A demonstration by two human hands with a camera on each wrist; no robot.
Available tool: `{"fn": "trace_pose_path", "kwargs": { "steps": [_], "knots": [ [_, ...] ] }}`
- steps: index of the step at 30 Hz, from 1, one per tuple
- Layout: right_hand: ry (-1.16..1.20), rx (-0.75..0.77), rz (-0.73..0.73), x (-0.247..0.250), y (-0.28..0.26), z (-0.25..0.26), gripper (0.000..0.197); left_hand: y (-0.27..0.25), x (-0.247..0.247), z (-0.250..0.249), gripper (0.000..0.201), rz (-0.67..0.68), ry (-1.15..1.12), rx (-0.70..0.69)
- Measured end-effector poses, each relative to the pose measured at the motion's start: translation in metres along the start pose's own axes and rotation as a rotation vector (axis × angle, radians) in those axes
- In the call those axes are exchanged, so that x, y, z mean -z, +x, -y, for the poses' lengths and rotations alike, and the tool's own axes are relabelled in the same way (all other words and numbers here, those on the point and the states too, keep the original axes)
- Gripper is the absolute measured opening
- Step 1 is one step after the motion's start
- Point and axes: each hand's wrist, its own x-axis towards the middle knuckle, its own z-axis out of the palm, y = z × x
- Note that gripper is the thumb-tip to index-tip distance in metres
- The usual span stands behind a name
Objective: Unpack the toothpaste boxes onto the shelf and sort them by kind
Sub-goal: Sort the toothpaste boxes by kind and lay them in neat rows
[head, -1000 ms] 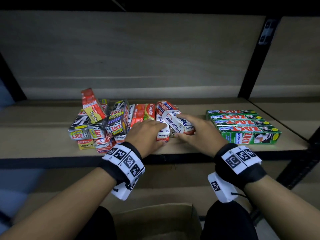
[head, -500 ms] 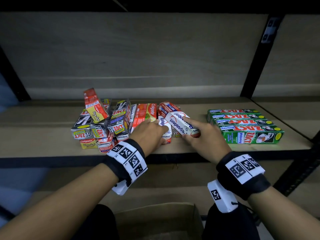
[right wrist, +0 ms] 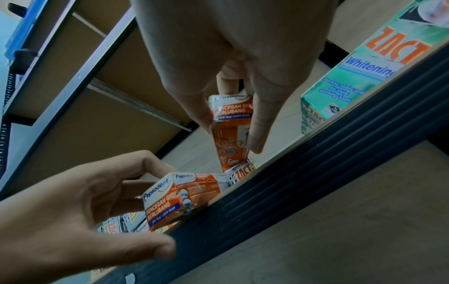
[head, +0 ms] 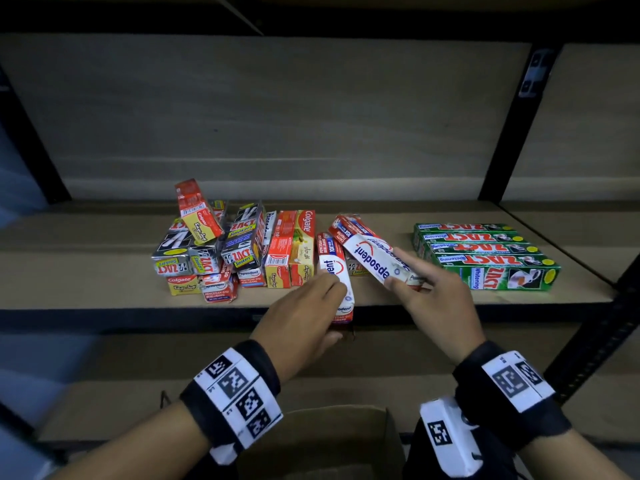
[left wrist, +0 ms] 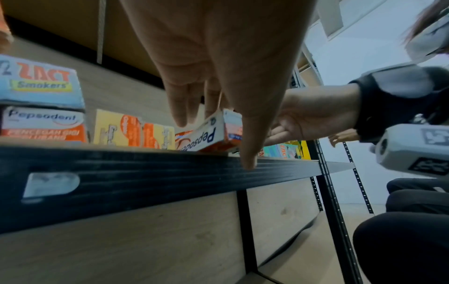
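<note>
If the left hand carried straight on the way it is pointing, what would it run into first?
Probably the upright Colgate boxes just beyond the Pepsodent box that the left hand holds; depth is unclear.

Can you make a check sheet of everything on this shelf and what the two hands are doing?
Surface: wooden shelf with a black front edge.
Job's things: each hand has one Pepsodent box; left box lies flat at the shelf edge, right box is tilted; four green Zact boxes in a neat row on the right.
Clutter: mixed pile of Colgate, Zact Smokers and Pepsodent boxes on the left.
Grippers: left hand holds its box; right hand pinches its box.
Cables: nothing seen.
Surroundings: cardboard box below; black shelf post.
</note>
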Motion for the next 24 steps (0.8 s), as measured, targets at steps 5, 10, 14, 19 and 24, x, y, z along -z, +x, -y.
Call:
{"fn": "trace_pose_path", "kwargs": {
  "steps": [5,10,14,19,24],
  "knots": [
    [-0.037,0.021,-0.004,-0.002,-0.005,0.002,0.05,0.001,-0.011,0.014,0.051,-0.099,-0.157,-0.023],
    [-0.056,0.042,-0.003,-0.004,-0.01,0.006,0.053,0.003,-0.015,0.024,0.052,-0.189,-0.215,-0.098],
    [-0.075,0.049,-0.013,-0.006,-0.012,0.013,0.052,0.01,-0.009,0.03,0.05,-0.204,-0.25,-0.104],
    [-0.093,0.041,-0.051,-0.007,-0.005,0.025,0.051,0.023,0.018,0.031,0.043,-0.268,-0.248,-0.112],
    [-0.065,0.054,-0.084,-0.007,0.001,0.036,0.05,0.031,0.039,0.037,0.042,-0.319,-0.25,-0.095]
  ]
}}
